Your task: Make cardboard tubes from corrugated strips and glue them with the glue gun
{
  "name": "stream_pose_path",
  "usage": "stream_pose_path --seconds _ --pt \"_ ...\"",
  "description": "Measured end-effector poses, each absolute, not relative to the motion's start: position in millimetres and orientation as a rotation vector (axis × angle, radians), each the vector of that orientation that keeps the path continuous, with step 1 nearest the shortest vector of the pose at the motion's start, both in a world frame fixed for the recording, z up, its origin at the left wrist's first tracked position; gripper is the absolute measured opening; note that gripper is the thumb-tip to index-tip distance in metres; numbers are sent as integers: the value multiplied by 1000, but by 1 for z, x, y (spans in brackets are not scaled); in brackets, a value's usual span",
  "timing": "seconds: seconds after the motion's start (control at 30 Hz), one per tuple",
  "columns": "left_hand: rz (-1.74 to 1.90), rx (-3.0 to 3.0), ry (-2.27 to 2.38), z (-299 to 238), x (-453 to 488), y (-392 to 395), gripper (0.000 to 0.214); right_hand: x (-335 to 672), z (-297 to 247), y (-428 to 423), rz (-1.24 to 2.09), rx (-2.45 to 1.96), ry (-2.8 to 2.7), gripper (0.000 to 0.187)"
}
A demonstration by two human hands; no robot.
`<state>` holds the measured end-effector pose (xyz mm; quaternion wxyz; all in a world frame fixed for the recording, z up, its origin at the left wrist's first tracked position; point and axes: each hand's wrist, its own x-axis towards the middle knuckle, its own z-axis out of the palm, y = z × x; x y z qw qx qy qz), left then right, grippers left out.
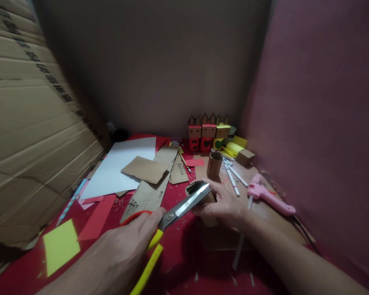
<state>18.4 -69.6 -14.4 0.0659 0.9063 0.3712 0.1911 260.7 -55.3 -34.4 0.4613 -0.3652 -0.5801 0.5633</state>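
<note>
- The left hand (pixel 123 250) is closed tight around the yellow handles of the scissors (pixel 184 207). The blades reach out so their tips meet the open end of the tube (pixel 191 190). I cannot tell how wide the blades are.
- The right hand (pixel 224 203) wraps over the tube and holds it down on the red table (pixel 184 254). I think this keeps it from rolling at the blades.
- The tube lies on its side, near the glue gun (pixel 266 194) and to its left. Its open end faces the scissors.
- The glue gun lies flat, away from both hands, likely so that nothing bumps it.
- A second tube (pixel 214 164) stands upright, left of the glue gun and a bit farther back. That makes two plain tubes.
- Three paper animals (pixel 207 137) stand in a row, well behind the glue gun, by the wall.
- The pens (pixel 233 180) lie just left of the glue gun. Two are clear, and there may be a third.
- One small box (pixel 245 156) sits behind the glue gun.
- One white sheet (pixel 119 166) lies far left of the glue gun.
- One yellow square (pixel 60 245) lies farther left, nearer the person.
- There is one pair of scissors and one glue gun.
</note>
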Motion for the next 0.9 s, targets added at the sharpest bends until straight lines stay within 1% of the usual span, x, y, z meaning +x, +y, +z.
stream_pose_path --seconds 0.07,0.13,0.27,0.37,0.47,0.63,0.77,0.9 --pt "422 2838 1076 -16 17 -69 38 261 -32 -56 1342 -917 -1441 30" --pt "349 2902 1065 -17 16 -69 40 262 -31 -56 1319 -916 -1464 28" --pt "390 2950 1125 -17 14 -72 36 267 -35 -54 1372 -790 -1499 19" --pt "409 2967 1160 -18 13 -74 35 268 -38 -52 1402 -785 -1495 15" --pt "413 2979 1178 -22 11 -77 36 266 -38 -52 1379 -827 -1500 19" --pt "408 2954 1330 -30 7 -77 44 262 -33 -55 1347 -858 -1459 32" --pt "368 2965 1181 -28 4 -74 46 259 -29 -57 1363 -921 -1480 31" --pt "452 2932 1153 -21 11 -74 41 257 -27 -58 1346 -949 -1506 32"
